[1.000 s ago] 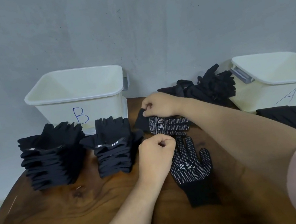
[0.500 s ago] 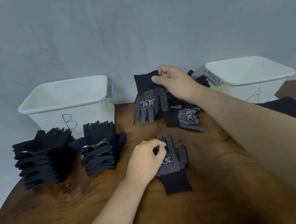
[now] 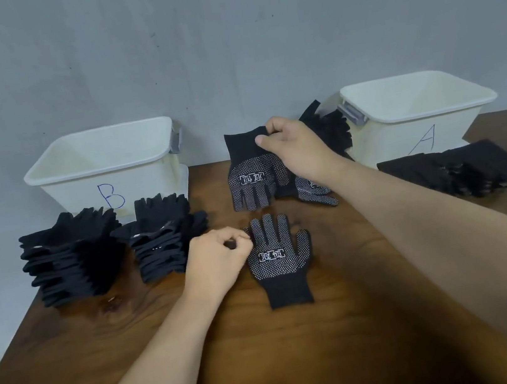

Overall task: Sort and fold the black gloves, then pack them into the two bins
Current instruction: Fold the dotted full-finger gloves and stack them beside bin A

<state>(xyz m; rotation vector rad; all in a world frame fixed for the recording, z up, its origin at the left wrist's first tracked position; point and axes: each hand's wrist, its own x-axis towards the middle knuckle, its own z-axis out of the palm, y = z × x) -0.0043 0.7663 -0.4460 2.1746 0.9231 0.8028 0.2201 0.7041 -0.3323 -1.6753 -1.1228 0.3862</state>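
Observation:
A black dotted glove (image 3: 280,260) lies flat on the wooden table, fingers pointing away from me. My left hand (image 3: 219,261) pinches its thumb-side edge with closed fingers. My right hand (image 3: 292,143) holds a second dotted glove (image 3: 251,175) up by its cuff, fingers hanging down. Another dotted glove (image 3: 320,193) lies under my right wrist. Two stacks of folded gloves (image 3: 71,258) (image 3: 162,238) stand in front of bin B (image 3: 104,168). Bin A (image 3: 417,111) stands at the right, a flat glove pile (image 3: 459,171) before it. Both bins look empty.
A loose heap of black gloves (image 3: 331,127) lies between my right hand and bin A. A grey wall stands right behind the bins. The table's left edge runs diagonally near the left stack.
My right hand lifted a dotted glove off the table by its cuff and now holds it hanging. My left hand stayed at the flat glove. The view pulled back.

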